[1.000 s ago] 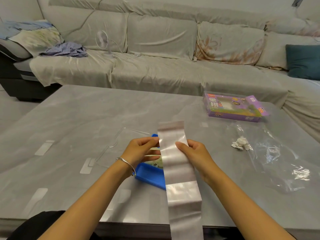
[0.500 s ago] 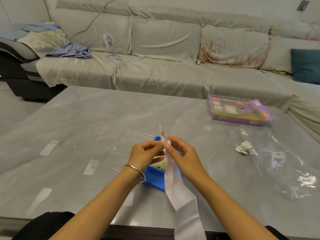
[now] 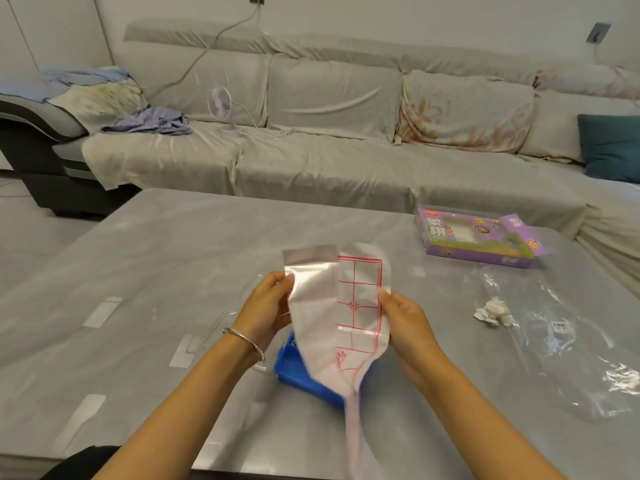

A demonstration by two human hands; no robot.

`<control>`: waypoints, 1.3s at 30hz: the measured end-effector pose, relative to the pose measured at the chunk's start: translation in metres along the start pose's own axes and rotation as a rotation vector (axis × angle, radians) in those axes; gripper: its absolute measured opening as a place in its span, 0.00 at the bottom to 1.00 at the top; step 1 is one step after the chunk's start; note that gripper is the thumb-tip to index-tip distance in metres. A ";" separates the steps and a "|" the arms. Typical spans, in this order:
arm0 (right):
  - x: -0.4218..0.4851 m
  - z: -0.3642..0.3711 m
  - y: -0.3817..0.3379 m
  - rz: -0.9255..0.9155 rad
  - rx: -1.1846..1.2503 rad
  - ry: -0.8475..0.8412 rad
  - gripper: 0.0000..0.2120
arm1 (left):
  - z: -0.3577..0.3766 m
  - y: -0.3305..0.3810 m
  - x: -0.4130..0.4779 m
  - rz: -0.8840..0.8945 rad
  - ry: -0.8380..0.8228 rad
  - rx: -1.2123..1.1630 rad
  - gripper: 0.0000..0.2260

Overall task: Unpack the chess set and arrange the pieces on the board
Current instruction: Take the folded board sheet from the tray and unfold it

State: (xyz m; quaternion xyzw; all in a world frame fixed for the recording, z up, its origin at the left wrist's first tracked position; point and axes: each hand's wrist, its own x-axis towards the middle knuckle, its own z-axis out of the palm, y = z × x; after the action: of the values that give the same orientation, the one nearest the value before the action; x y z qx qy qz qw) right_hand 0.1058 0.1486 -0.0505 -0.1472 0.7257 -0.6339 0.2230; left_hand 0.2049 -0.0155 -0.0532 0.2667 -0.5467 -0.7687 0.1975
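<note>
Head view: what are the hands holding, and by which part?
Both hold the white sheet with red grid lines: the left hand pinches its left edge, the right hand its right edge.

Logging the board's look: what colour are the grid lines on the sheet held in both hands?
Red, on a white sheet; the head view shows it best.

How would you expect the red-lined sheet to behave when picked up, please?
Probably floppy: the red-lined sheet sags and twists below the left hand and right hand. Likely light, since fingertip pinches hold it. Its folds may keep it from lying flat.
</note>
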 end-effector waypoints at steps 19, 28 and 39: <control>-0.031 0.034 -0.088 -0.265 0.002 0.043 0.14 | 0.022 0.054 -0.034 0.345 0.125 0.609 0.46; -0.044 0.046 -0.103 -0.327 -0.042 0.043 0.15 | 0.016 0.074 -0.029 0.319 0.343 0.788 0.39; -0.051 0.030 -0.116 -0.300 -0.060 0.119 0.15 | -0.006 0.105 -0.037 0.369 0.370 0.664 0.10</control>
State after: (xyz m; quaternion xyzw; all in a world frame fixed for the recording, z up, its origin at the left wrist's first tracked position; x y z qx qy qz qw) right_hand 0.1572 0.1306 0.0680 -0.2227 0.7262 -0.6458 0.0779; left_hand 0.2386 -0.0317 0.0514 0.3472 -0.7585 -0.4418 0.3300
